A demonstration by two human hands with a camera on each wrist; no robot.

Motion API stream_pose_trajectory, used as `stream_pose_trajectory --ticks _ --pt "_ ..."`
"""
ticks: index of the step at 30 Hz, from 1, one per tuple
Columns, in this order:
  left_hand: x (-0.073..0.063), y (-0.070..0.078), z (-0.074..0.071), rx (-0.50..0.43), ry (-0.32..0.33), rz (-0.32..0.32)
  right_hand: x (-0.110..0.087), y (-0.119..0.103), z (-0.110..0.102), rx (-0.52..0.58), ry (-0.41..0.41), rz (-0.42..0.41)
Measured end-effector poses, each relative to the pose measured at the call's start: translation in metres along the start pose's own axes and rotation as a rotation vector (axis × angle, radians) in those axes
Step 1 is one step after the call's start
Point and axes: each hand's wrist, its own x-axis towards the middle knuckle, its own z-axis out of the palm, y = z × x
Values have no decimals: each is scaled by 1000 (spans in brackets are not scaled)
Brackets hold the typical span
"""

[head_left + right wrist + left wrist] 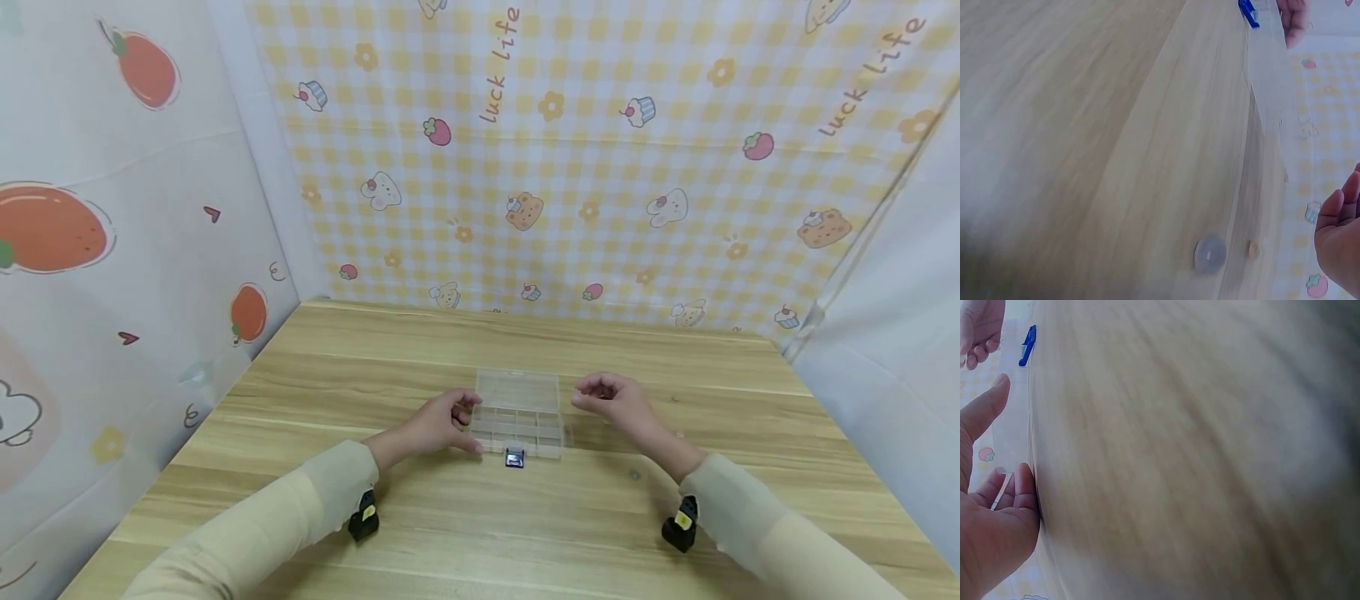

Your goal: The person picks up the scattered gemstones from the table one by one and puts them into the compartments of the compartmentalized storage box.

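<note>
A clear plastic compartment box point(550, 439) sits on the table with its lid point(517, 390) folded back. A blue latch point(514, 457) juts from its front edge, seen also as a blue latch point(1028, 345) in the left wrist view. My left hand point(442, 423) holds the box's left end, thumb at the front corner and fingers by the hinge side. Just right of the box, my right hand point(617, 404) is raised with thumb and index fingertips together; I cannot tell whether something small is between them. Only its curled fingers point(1333, 206) show at the right wrist view's edge.
On the wooden table point(450, 533), to the right, lie a round grey button-like disc point(1210, 254) and a small tan disc point(1254, 249). A checked cloth point(555, 167) hangs behind the table, and a white printed cloth point(150, 250) hangs along the left.
</note>
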Motion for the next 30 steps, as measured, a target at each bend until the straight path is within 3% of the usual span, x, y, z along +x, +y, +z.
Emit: stream_pose_trajectory --ticks 10,17,30 --pt "-1 2 0 -4 -5 7 9 -22 26 29 -48 -28" --pt "-1 1 0 -4 -4 1 25 -13 45 33 -79 -45" --pt "-1 3 0 18 1 -4 36 -30 72 23 -155 -45"
